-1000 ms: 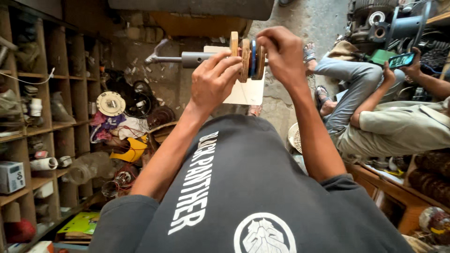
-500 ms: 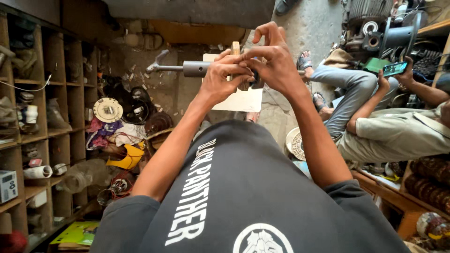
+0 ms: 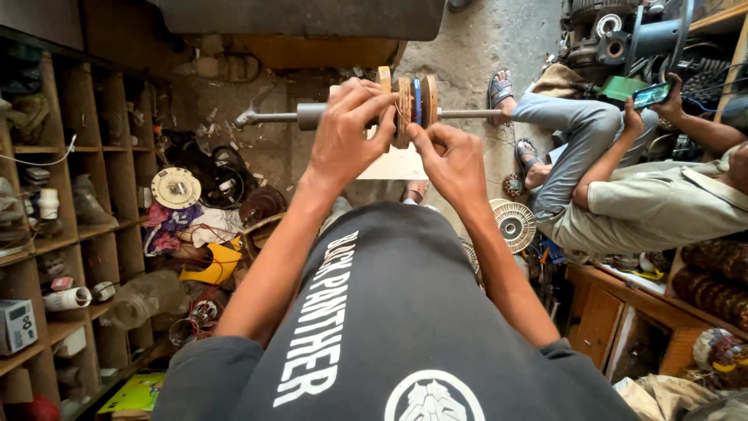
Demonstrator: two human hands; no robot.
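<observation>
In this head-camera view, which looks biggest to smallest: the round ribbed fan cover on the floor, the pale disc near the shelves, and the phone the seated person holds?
1. Ribbed fan cover
2. Pale disc, nearly the same size; their order is unsure
3. Phone, clearly smallest, though farther from the camera

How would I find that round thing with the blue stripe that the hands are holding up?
Look for the long grey metal rod held level across the top of the picture. Both hands, left hand and right hand, meet at a stack of wooden discs on it. It alone has a thin blue ring between tan discs.
</observation>
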